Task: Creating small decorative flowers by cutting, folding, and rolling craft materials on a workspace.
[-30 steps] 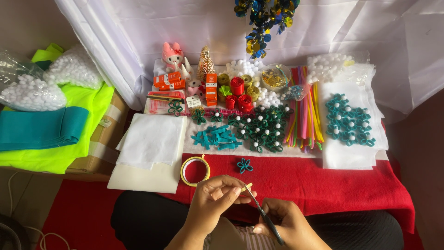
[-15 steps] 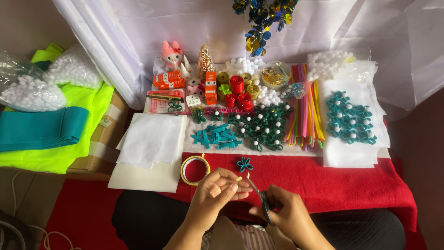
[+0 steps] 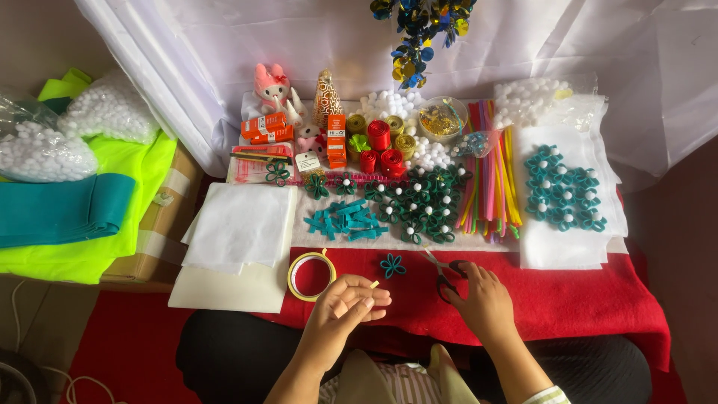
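- Left hand point(image 3: 345, 301): palm up, fingers curled together, pinching a small pale stick-like piece point(image 3: 374, 284) at the fingertips; the piece juts out to the right of the fingers
- Right hand point(image 3: 485, 299): palm down on the red felt cloth point(image 3: 583, 299), fingertips touching the black handles of a pair of small scissors point(image 3: 447, 271); the fingers rest loosely spread on the handles and whether they clamp them cannot be told
- Scissors: lying flat on the red cloth, blades pointing up-left, just beside the cloth's upper edge
- 1 teal felt flower point(image 3: 392, 265): lies on the red cloth between the 2 hands, apart from both
- Yellow-rimmed tape roll point(image 3: 311, 274): flat on the red cloth, near the left hand, at the corner of the white sheets
- Stack of white sheets point(image 3: 239, 232): left of the tape roll, on a cream foam board point(image 3: 224, 293)
- Loose teal felt strips point(image 3: 348, 221) and a cluster of dark green flowers with white bead centres point(image 3: 419, 202): beyond the red cloth, on white backing
- Bundle of coloured pipe cleaners point(image 3: 490, 179): right of the green cluster
- Teal flowers with white centres point(image 3: 561, 191): laid out on white sheets at far right
- Red and yellow ribbon rolls point(image 3: 381, 146) and orange boxes point(image 3: 263, 127): at the back row
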